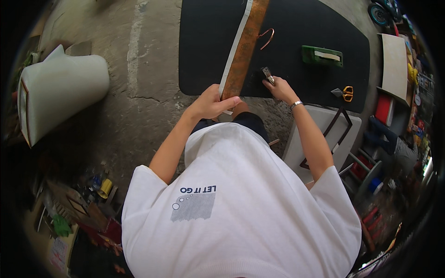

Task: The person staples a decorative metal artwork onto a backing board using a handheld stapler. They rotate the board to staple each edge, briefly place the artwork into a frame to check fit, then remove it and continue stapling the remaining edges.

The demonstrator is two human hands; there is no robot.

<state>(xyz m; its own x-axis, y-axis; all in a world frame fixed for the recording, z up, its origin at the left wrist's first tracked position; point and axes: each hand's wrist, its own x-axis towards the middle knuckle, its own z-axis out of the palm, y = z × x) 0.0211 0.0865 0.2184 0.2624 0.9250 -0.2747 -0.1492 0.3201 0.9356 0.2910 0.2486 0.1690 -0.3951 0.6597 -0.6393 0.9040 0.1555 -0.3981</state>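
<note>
My left hand (211,104) grips the near end of a long, flat panel (245,51), its fingers on the white edge and its thumb over the rust-brown face. The panel slants away from me over the black table (208,46), and the upper edge of the picture cuts off its far end. A copper-coloured hook (267,39) curves out beside the panel's right side. Just right of the panel, at the table's near edge, my right hand (281,90) is closed around a small silver-and-black tool (266,74) that looks like a stapler. Its fingers are partly hidden.
On the table's right lie a green block-shaped object (310,55) with a pale strip and orange-handled scissors (346,94). Below the table's right edge, a dark frame (346,134) rests on a pale surface (301,123). A large white wrapped roll (65,92) lies at left.
</note>
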